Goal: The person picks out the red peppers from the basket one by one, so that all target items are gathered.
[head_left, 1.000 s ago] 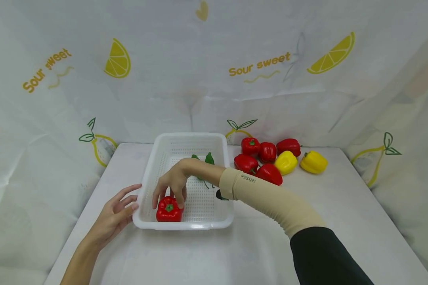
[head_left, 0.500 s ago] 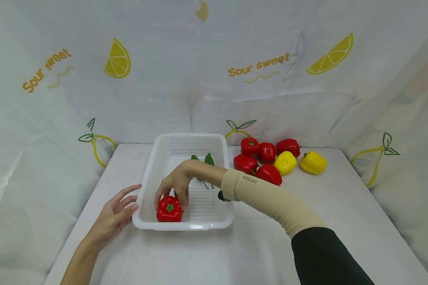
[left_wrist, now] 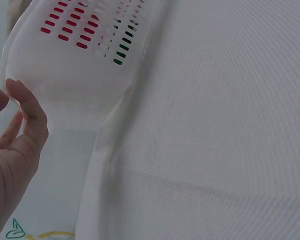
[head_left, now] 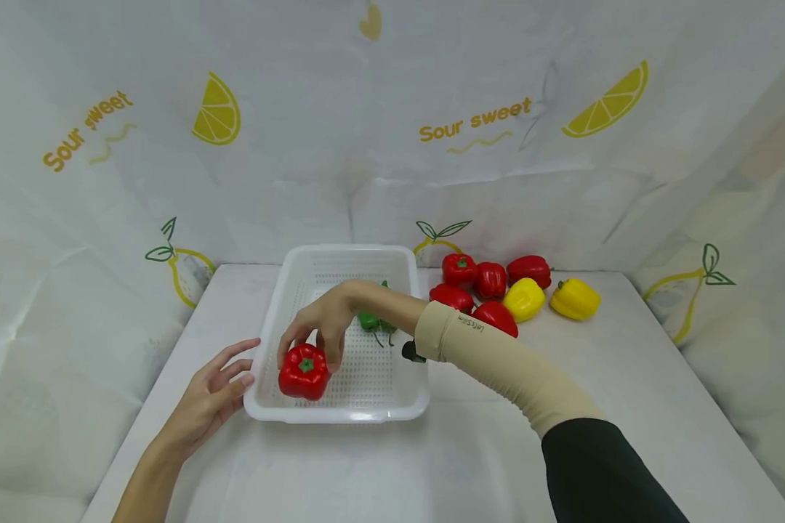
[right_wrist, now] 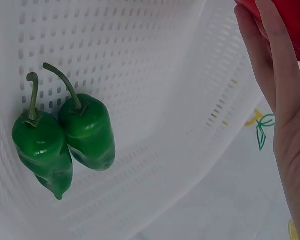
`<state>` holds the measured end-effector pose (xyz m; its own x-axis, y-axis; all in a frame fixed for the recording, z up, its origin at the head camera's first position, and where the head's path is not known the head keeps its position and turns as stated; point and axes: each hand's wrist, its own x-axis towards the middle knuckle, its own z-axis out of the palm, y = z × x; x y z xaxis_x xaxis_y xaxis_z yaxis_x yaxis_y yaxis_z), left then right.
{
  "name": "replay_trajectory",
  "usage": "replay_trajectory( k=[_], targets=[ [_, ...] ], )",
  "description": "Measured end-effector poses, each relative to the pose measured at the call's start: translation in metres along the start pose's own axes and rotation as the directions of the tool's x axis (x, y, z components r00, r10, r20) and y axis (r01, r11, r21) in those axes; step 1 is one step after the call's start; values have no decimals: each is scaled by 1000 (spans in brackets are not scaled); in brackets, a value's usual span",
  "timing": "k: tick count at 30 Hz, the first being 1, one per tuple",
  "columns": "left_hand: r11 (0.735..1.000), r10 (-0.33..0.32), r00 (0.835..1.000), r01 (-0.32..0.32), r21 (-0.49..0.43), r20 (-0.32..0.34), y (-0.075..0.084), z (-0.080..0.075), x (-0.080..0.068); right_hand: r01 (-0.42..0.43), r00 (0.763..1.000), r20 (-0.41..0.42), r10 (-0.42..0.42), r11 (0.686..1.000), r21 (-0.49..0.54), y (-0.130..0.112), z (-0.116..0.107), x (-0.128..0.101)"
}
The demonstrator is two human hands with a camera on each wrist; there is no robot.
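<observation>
The right hand [head_left: 318,325] reaches down into the white basket [head_left: 340,414] from above, its fingers curled around the top of a red bell pepper [head_left: 303,372] and gripping it. The pepper sits at the near left corner of the basket, tipped a little, with its green stem facing up; whether it rests on the basket floor or is lifted just off it, I cannot tell. A beige sleeve [head_left: 497,359] covers that forearm, with a black sleeve behind it.

The left hand [head_left: 212,396] lies on the table [head_left: 471,465] at the basket's near left corner. Its fingers are straight and relaxed, grasping nothing, and the fingertips [left_wrist: 20,92] are touching the basket's outer wall [left_wrist: 75,75].

Inside the basket, toward its middle and half hidden by the right wrist, lie two green peppers [right_wrist: 65,140] side by side and touching, their curved stems pointing the same way.

To the right of the basket, near the table's far edge, is a loose cluster of bell peppers: five red ones [head_left: 490,280] huddled together and two yellow ones [head_left: 549,298] on the cluster's right side. They sit well apart from both hands.

A pale cloth printed with lemon slices and the words "Sour sweet" [head_left: 474,120] hangs behind and around the table.
</observation>
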<state>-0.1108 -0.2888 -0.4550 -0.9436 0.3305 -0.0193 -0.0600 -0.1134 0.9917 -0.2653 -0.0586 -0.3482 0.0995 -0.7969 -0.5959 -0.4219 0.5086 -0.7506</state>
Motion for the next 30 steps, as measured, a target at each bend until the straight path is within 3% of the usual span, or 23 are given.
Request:
replay_trajectory(
  k=[6,11,20,30],
  targets=[
    [1000,-13,1000,13,17,-12,2,1,1,46,997,-61,-44,999,24,0,-7,-15],
    [1000,-12,1000,12,9,-18,1,1,1,118,988,-90,-121,992,-46,1,-11,-25],
    [1000,-12,1000,12,-5,-18,0,1,0,191,954,-218,-207,977,-92,-1,-15,-54],
    [999,21,1000,-20,-45,19,-1,2,0,259,902,-332,-276,961,-93,-10,-3,-95]
  ],
)
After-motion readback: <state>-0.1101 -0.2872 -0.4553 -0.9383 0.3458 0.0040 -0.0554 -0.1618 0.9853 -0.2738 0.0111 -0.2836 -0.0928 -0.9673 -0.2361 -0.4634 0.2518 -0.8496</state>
